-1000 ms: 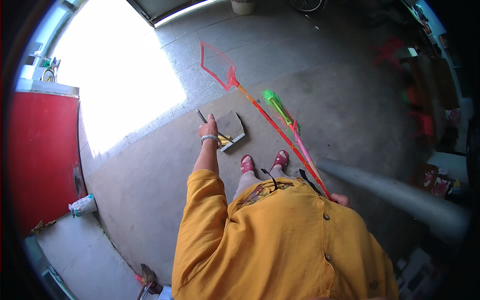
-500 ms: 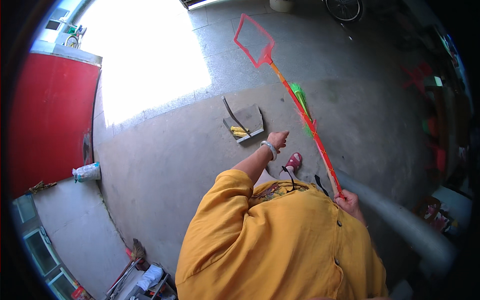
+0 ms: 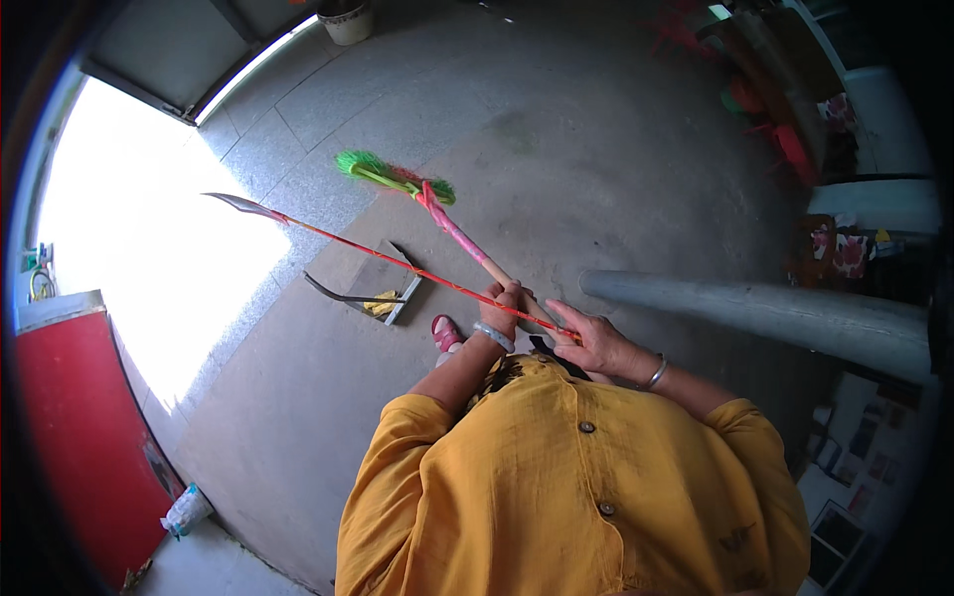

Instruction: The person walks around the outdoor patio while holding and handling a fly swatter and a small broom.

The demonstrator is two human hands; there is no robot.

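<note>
A green-bristled broom (image 3: 452,234) with a pink and bare-wood handle slants out in front of me, its bristles up off the floor as far as I can tell. My left hand (image 3: 505,303) is closed around the lower part of its handle. Crossing over that hand is a long, thin red fly swatter (image 3: 368,252), seen nearly edge-on, pointing to the far left. My right hand (image 3: 599,348) grips the swatter's near end against the broom handle's end, with its index finger and thumb partly stretched out. What its lower fingers hold is partly hidden.
Beyond my left hand a dustpan (image 3: 372,270) with yellow scraps (image 3: 382,302) lies on the floor. A grey pipe (image 3: 755,308) runs at my right. A red panel (image 3: 94,427) stands left, a pot (image 3: 346,22) at the far side, furniture (image 3: 845,238) at right.
My left hand, empty before, has closed on the broom handle. Broom and swatter, earlier together in my right hand, now spread apart and point left. The view has turned to the right.
</note>
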